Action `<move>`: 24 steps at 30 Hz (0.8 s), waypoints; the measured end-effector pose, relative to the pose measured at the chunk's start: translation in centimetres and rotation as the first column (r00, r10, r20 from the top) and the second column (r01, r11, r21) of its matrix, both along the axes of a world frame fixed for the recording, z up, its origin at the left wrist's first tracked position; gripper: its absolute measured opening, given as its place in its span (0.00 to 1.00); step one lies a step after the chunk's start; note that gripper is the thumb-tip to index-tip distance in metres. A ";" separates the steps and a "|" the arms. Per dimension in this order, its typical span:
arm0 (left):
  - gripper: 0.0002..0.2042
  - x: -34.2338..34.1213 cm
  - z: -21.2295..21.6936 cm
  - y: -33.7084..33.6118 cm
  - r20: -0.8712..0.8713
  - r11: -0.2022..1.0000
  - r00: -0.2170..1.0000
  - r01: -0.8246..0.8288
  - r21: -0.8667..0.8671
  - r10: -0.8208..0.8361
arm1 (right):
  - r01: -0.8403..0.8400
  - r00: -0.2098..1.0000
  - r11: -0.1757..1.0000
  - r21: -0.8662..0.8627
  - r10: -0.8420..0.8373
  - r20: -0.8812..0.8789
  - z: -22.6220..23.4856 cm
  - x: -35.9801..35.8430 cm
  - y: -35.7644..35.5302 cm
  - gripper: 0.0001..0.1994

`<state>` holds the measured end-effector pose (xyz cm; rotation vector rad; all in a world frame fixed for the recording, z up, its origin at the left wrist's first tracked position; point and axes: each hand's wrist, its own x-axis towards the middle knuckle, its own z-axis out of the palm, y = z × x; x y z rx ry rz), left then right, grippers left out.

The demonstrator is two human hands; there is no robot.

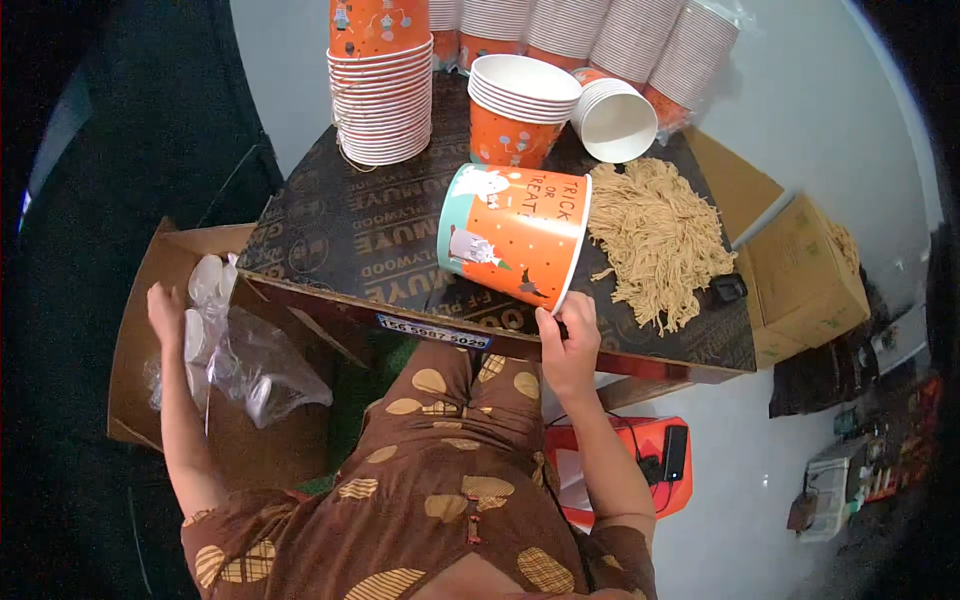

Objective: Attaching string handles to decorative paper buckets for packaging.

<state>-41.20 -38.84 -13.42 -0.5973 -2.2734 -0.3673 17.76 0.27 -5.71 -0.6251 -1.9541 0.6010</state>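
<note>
An orange paper bucket [520, 232] with a mint-green base band and Halloween pictures lies tilted on its side on the dark board tabletop [345, 225]. My right hand [570, 338] pinches its white rim at the table's front edge. Off to the left, my left hand [168, 315] is over an open cardboard box [135, 345], its fingers somewhat apart and nothing seen between them. Beside that hand, clear plastic bags [275, 365] hold white round pieces whose kind I cannot make out. A heap of tan cord loops [660, 240] sits right of the bucket.
Behind the bucket stand a tall nested bucket stack [380, 105], a shorter stack [520, 105] and a tipped stack [615, 118]. Wrapped stacks [640, 35] line the back. A carton [810, 285] stands beyond the table's right side; an orange stool [625, 460] is below.
</note>
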 end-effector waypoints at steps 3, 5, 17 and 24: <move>0.15 1.6 2.5 3.1 0.473 0.955 0.837 -0.176 -0.239 0.273 | 0.049 0.999 0.999 0.004 -0.049 0.019 -0.4 0.3 0.1 0.06; 0.14 1.1 2.0 2.8 0.527 0.970 0.814 -0.185 -0.161 0.243 | 0.034 0.999 0.999 0.014 -0.035 0.011 -0.5 0.1 0.1 0.06; 0.34 28.7 17.6 20.5 -0.349 0.685 0.657 0.727 0.056 -0.669 | 0.121 0.993 0.952 0.280 -0.120 -0.021 3.3 1.7 -1.4 0.07; 0.32 39.5 18.9 26.6 -0.092 0.050 0.045 0.997 -0.055 -0.995 | 0.121 0.983 0.854 0.506 -0.173 0.055 5.9 2.6 -2.5 0.13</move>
